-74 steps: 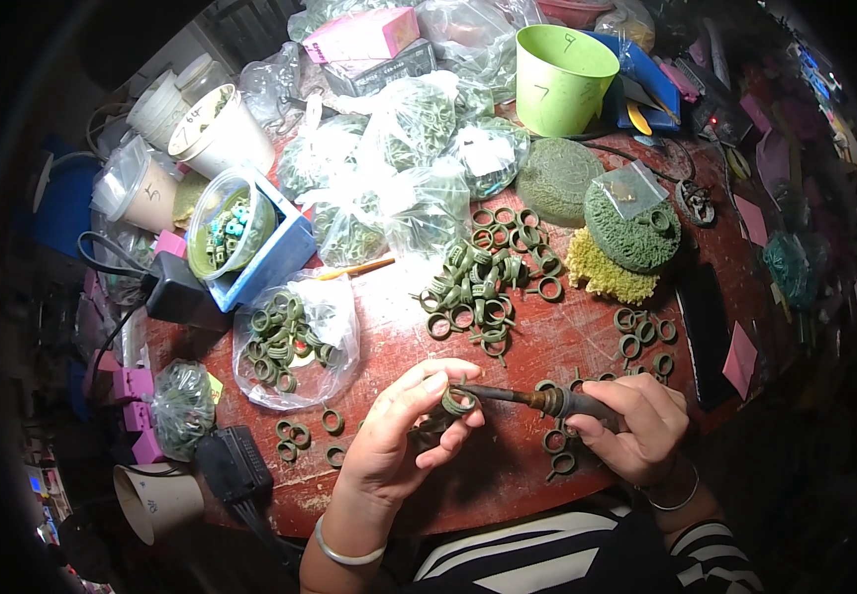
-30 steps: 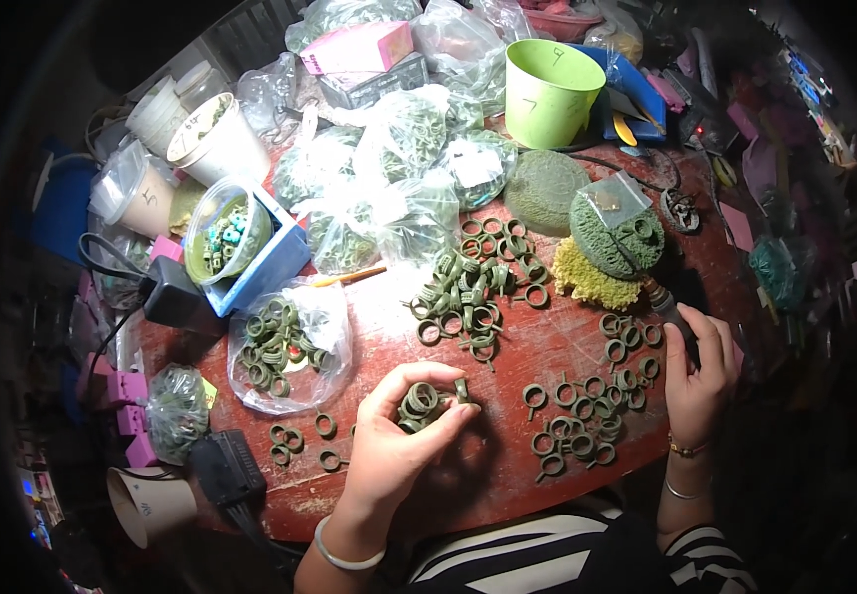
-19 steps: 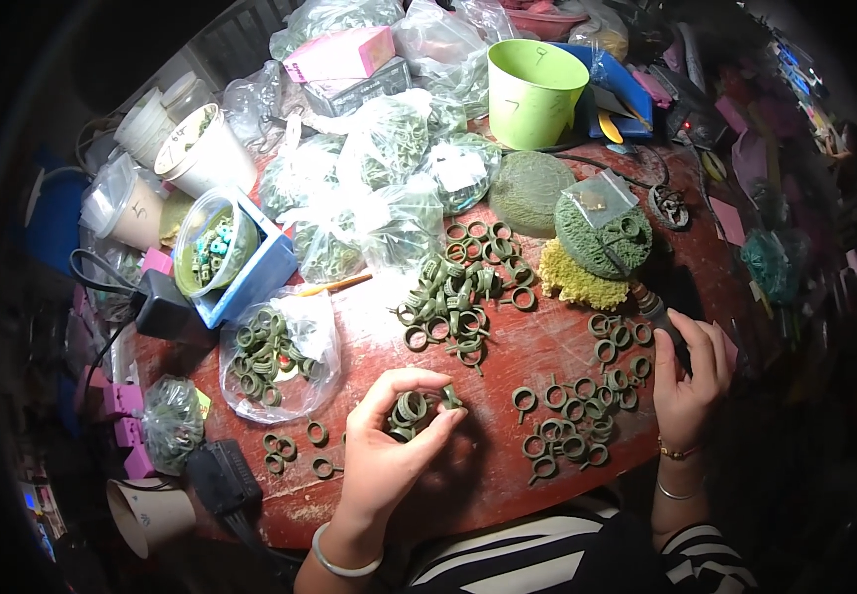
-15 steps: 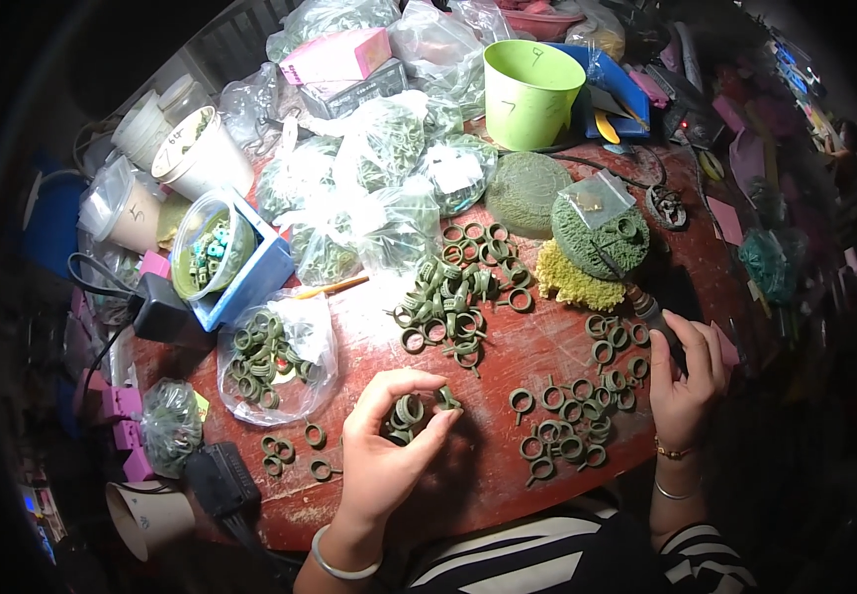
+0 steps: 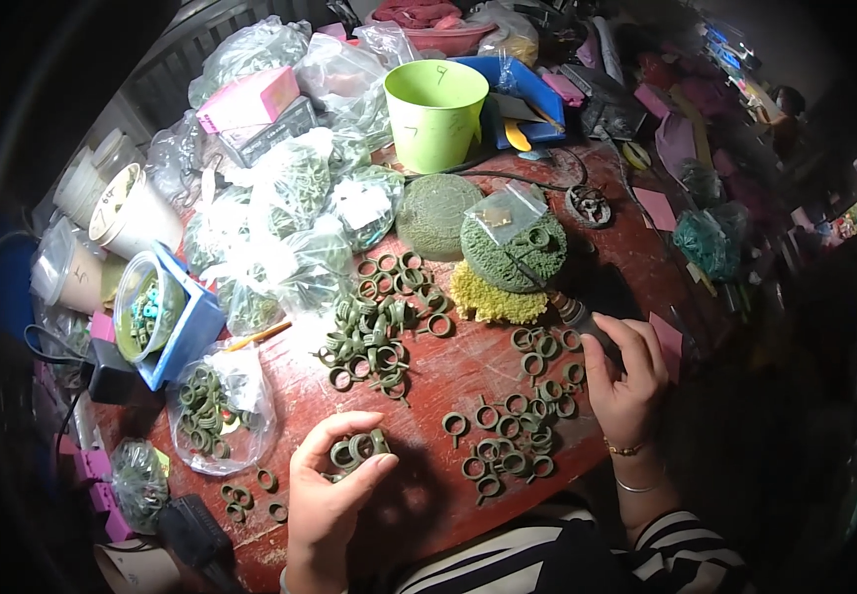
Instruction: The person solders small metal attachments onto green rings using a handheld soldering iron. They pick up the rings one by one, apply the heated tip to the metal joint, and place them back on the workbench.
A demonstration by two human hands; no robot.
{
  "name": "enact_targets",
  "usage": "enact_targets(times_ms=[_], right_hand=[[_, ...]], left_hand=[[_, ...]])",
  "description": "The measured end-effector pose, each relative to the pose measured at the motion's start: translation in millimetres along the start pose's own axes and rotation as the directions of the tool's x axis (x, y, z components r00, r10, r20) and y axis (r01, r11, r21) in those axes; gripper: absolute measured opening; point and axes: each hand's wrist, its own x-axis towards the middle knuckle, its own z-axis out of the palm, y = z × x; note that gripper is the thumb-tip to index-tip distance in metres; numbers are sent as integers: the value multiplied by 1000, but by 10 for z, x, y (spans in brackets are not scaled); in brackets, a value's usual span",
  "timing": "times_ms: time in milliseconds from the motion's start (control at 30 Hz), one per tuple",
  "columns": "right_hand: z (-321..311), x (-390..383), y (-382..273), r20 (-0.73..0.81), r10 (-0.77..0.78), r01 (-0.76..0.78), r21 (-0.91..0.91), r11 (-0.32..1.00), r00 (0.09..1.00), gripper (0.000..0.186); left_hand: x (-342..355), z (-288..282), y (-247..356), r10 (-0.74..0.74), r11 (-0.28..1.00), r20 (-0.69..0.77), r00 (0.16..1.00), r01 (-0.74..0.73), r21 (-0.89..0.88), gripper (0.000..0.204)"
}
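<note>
My left hand (image 5: 334, 495), closed with thumb and forefinger curled, holds several dark green rings (image 5: 354, 450) above the near edge of the table. In my right hand (image 5: 626, 381) is the dark handle of a soldering-iron-like pen tool (image 5: 572, 311). Its thin tip reaches over a round, rough green block (image 5: 513, 247), on which a ring (image 5: 538, 237) and a small clear bag (image 5: 506, 214) lie. Whether the tip touches the block I cannot tell. A yellow sponge-like piece (image 5: 498, 297) sits under the block's near edge. Loose green rings (image 5: 508, 436) lie between my hands, with another heap (image 5: 374, 327) farther off.
A clear bag of rings (image 5: 219, 411) lies at the left, near a blue bin (image 5: 186, 317) and white tubs (image 5: 137, 208). Filled plastic bags (image 5: 280, 213) cover the back left. A lime-green bucket (image 5: 433, 119) stands behind a flat round green block (image 5: 438, 216). A cable (image 5: 587, 188) crosses the far right.
The whole view has shifted, so the table's things appear farther left. The ring at my left fingertips now sits closer against the others in that hand. My right hand keeps its hold on the tool.
</note>
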Motion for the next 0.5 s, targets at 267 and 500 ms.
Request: enact_targets(times_ms=[267, 500], right_hand=[[6, -6, 34, -19, -4, 4, 10, 1000, 1000, 29], [11, -15, 34, -1, 14, -14, 21, 1000, 1000, 29]], left_hand=[[24, -3, -22, 36, 995, 52, 998, -32, -90, 35], [6, -40, -16, -2, 998, 56, 998, 6, -64, 34]])
